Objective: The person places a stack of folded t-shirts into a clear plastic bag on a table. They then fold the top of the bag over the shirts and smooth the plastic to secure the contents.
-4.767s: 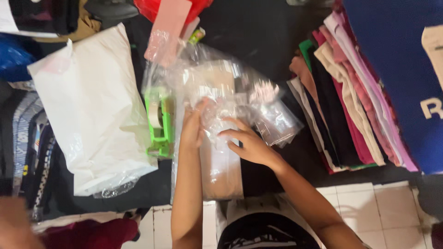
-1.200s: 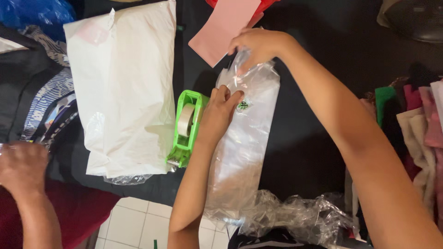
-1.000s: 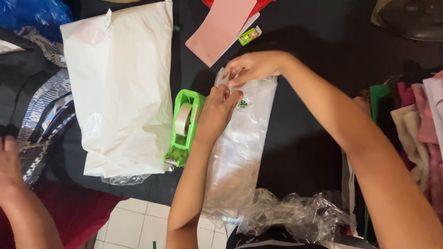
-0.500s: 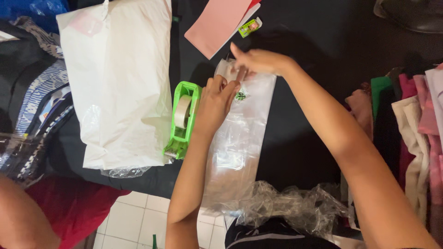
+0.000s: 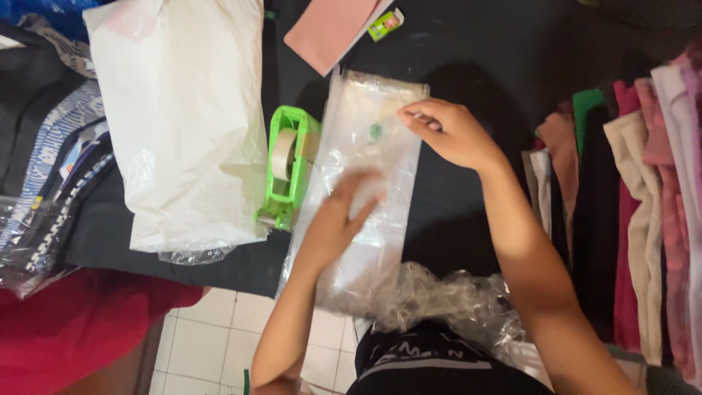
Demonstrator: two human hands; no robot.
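Note:
A long clear plastic bag (image 5: 365, 153) lies flat on the black table surface (image 5: 482, 66). My left hand (image 5: 340, 219) rests flat on the bag's middle, fingers spread and blurred by motion. My right hand (image 5: 450, 132) pinches a thin strip at the bag's upper right edge, near a small green mark. A green tape dispenser (image 5: 287, 164) stands just left of the bag, close to my left hand.
A big white plastic bag (image 5: 186, 117) lies left of the dispenser. A pink sheet (image 5: 329, 29) and a small green packet (image 5: 385, 23) lie at the back. Folded clothes (image 5: 636, 205) stack at the right, crumpled clear plastic (image 5: 446, 300) near my lap, dark garments (image 5: 44, 146) far left.
My left hand slid down from the bag's top to its middle. My right hand moved right and down along the top edge. The other person's arm at the lower left is gone from view.

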